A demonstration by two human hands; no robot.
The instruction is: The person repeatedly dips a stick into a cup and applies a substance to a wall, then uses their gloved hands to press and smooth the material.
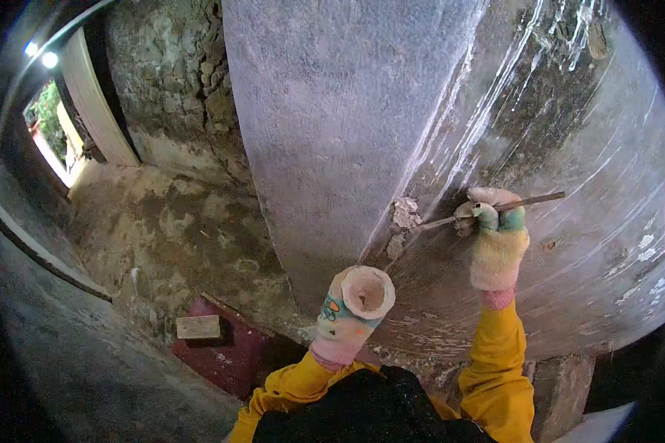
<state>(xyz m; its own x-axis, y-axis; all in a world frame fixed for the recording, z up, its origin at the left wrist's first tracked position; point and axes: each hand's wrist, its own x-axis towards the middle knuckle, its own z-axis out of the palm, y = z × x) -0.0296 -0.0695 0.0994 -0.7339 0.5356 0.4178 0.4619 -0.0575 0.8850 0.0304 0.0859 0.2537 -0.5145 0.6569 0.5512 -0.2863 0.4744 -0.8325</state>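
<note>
My left hand (343, 328), in a knitted work glove, is closed around a small pale cup (368, 290) with a crusted rim and its mouth facing up. My right hand (497, 236), gloved as well, grips a thin spatula-like tool (532, 200) whose shaft sticks out on both sides of the fist. The tool's left end touches or nearly touches the grey wall (332, 133) beside a lumpy patch of pale plaster (406, 214). A smaller plaster patch (395, 246) sits just below. Fingertips of the left hand are hidden behind the cup.
White streaks (488, 96) run down the rough, stained wall section at right. On the floor at lower left, a wooden block (199, 327) rests on a dark red board (225, 362). A doorway (52, 133) opens at far left. A wooden post (565, 391) stands at lower right.
</note>
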